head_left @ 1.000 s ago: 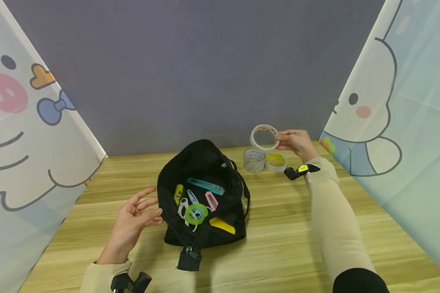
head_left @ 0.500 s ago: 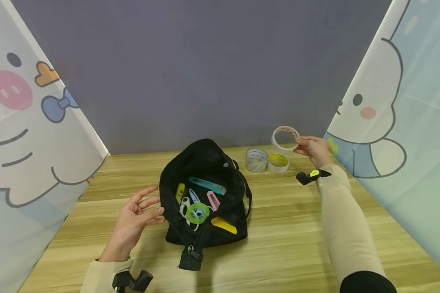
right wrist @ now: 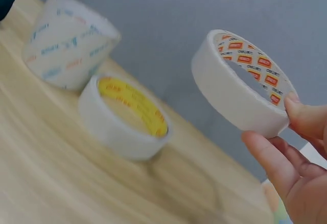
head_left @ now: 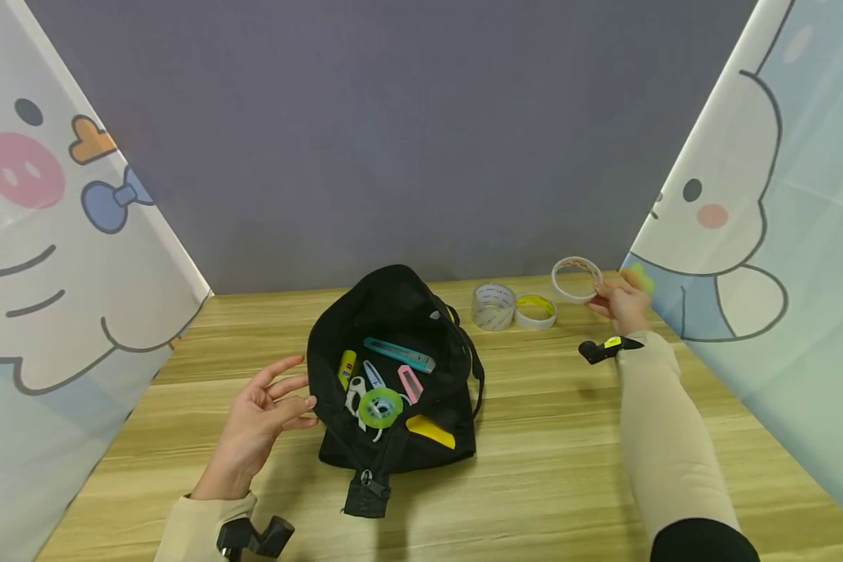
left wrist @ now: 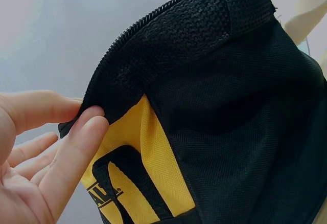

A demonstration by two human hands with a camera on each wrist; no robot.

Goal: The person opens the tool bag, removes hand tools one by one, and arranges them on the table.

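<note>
My right hand (head_left: 624,303) pinches the edge of a white tape roll (right wrist: 240,88) between thumb and fingers, holding it up over the back right of the table. The roll's inner ring has an orange and white print. My left hand (head_left: 256,425) pinches the zippered rim of a black bag (head_left: 464,437) in the left wrist view, where a yellow panel (left wrist: 158,152) shows. Inside the open bag lie a teal utility knife (head_left: 399,354), a yellow glue stick (head_left: 347,368), scissors (head_left: 355,394), a green tape roll (head_left: 380,408), and a pink cutter (head_left: 410,384).
A wide clear tape roll (head_left: 493,307) and a narrower roll with a yellow core (head_left: 535,311) stand side by side at the back of the wooden table (head_left: 548,468). A grey panel (head_left: 421,140) rises behind, with printed cartoon curtains on both sides.
My right hand has carried the white tape roll to the right and lower, away from above the two standing rolls. The left hand keeps its place at the bag's rim.
</note>
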